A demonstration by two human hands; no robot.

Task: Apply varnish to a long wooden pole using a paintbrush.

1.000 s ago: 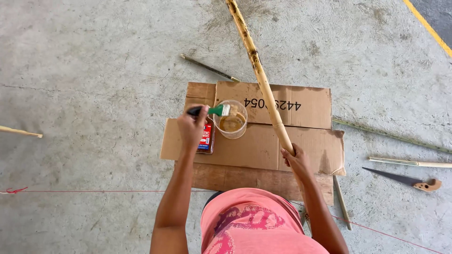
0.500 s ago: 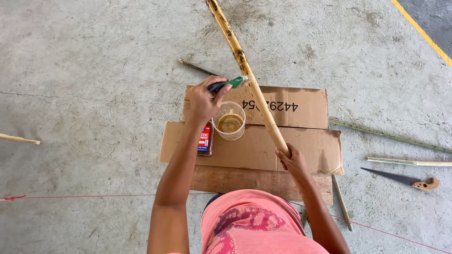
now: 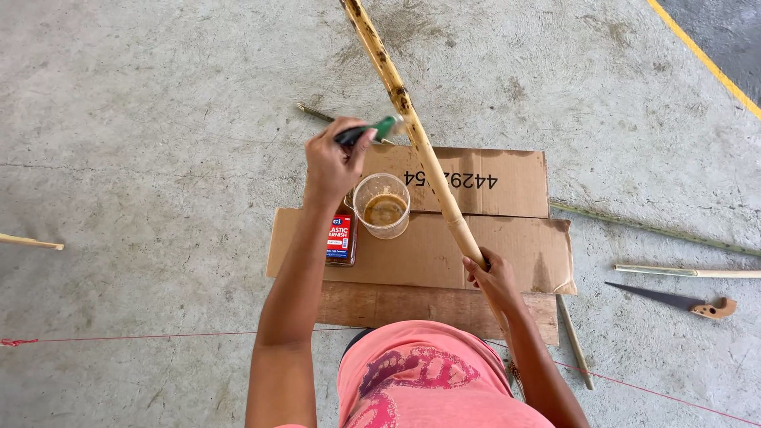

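My left hand [image 3: 337, 162] grips a paintbrush [image 3: 372, 130] with a green ferrule, its bristles touching a long bamboo pole [image 3: 404, 103]. The pole slants up and away from me, mottled yellow and brown. My right hand [image 3: 493, 273] holds the pole's near end above flattened cardboard [image 3: 515, 238]. A clear plastic cup [image 3: 382, 206] of brown liquid stands on the cardboard between my hands. A small bottle with a red and blue label [image 3: 341, 238] sits beside the cup, just under my left forearm.
A wooden board [image 3: 380, 305] lies under the cardboard's near edge. A hand saw [image 3: 674, 299] and thin bamboo sticks [image 3: 686, 272] lie on the concrete floor to the right. A red string [image 3: 143, 338] runs across the floor. A stick end [image 3: 32, 242] pokes in at left.
My left hand has lifted the brush from over the cup up to the pole. The pole has swung slightly left at its far end.
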